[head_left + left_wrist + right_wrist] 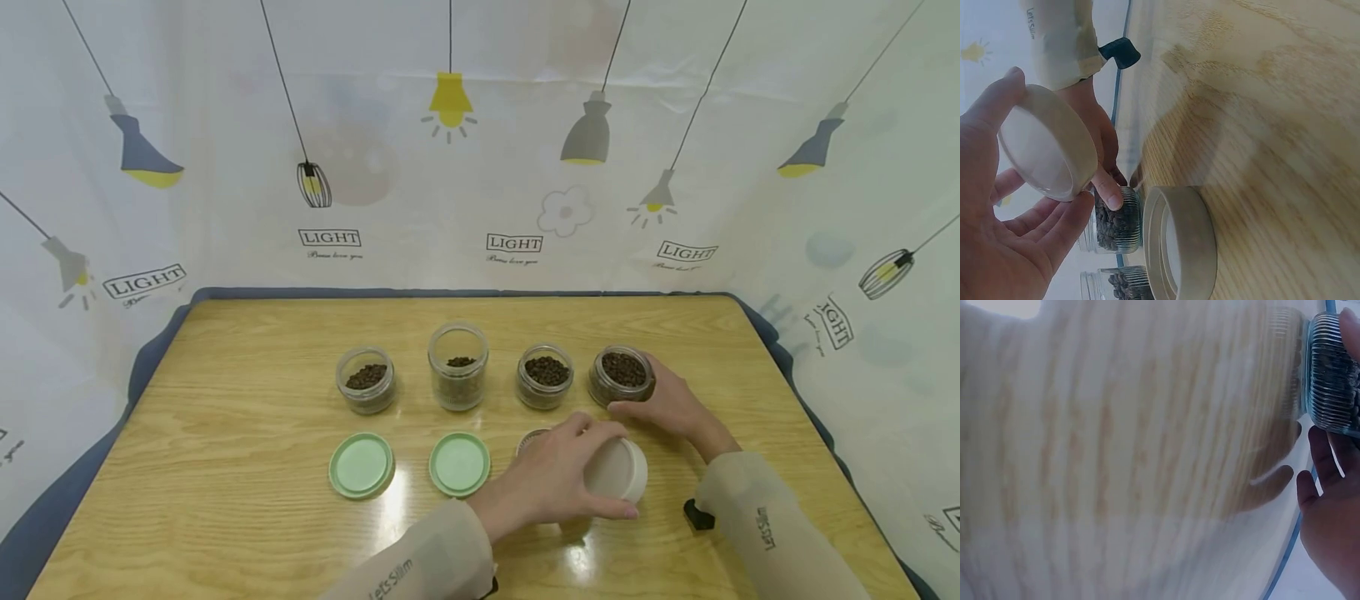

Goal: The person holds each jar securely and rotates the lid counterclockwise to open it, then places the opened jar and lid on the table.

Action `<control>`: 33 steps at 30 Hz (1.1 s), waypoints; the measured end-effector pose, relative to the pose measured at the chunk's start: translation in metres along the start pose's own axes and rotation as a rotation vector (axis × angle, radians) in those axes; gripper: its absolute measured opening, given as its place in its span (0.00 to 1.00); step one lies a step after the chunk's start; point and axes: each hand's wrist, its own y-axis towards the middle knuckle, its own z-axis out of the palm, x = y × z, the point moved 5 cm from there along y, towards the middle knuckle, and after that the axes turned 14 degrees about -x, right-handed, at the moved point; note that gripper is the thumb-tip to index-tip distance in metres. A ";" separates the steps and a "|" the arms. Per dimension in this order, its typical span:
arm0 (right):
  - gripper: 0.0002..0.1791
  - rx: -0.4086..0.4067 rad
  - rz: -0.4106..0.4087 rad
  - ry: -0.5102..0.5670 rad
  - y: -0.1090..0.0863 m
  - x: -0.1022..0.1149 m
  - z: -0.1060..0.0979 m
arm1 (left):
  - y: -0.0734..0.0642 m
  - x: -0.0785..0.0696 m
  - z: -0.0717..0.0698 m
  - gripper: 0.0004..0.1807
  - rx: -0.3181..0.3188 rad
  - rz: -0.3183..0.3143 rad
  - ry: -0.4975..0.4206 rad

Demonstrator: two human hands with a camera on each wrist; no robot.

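My left hand grips a pale beige round lid by its rim, tilted above the table; the left wrist view shows thumb and fingers around that lid. With my right hand I hold the rightmost glass jar, thumb at its front and fingers behind, partly hidden. Dark brown beans fill much of this open jar, and its ribbed side shows in the right wrist view. Another beige lid lies on the table, mostly hidden under my left hand in the head view.
Three more open glass jars with dark beans stand in a row to the left: a short one, a taller one and another short one. Two green lids lie in front of them on the wooden table.
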 end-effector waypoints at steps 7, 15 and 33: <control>0.57 0.043 -0.018 0.038 -0.007 0.002 -0.007 | 0.002 -0.001 0.004 0.45 0.000 -0.015 -0.039; 0.54 0.098 0.006 -0.032 -0.024 -0.008 -0.029 | 0.005 -0.001 0.011 0.49 0.029 -0.032 -0.052; 0.46 0.063 0.001 -0.043 -0.042 -0.011 -0.050 | 0.019 0.001 0.029 0.48 -0.050 -0.026 0.129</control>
